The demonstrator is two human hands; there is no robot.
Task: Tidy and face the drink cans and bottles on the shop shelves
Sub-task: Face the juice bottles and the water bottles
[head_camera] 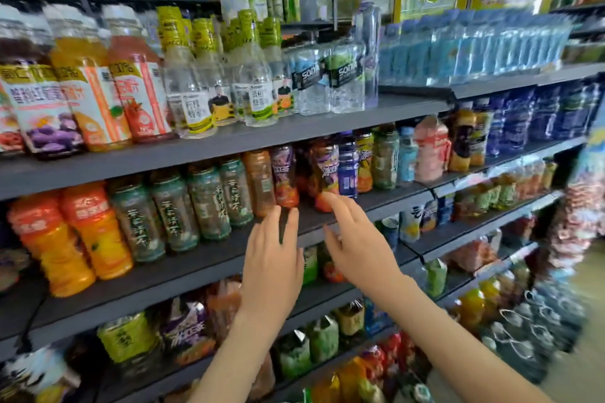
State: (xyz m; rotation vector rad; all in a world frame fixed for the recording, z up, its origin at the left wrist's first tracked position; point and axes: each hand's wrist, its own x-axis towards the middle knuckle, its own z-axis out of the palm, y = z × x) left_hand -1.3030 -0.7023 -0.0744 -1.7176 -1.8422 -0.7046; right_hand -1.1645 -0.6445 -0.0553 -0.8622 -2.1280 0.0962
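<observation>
Purple-label bottles (284, 173) at the shelf's (196, 267) front edge, blurred — left hand (271, 258) and right hand (353, 245) open just below, contact unclear.

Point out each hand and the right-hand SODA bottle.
left hand (271, 262): head view, back of the hand.
right hand (358, 253): head view, back of the hand.
right-hand SODA bottle (346, 73): head view, on its label.

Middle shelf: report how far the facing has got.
Done, apparently: green tea bottles stand in an even, label-out row. In hand: left hand and right hand, both open, reach for two purple-label bottles, gripping neither. Left: mixed bottles further right, too blurred to judge.
</observation>
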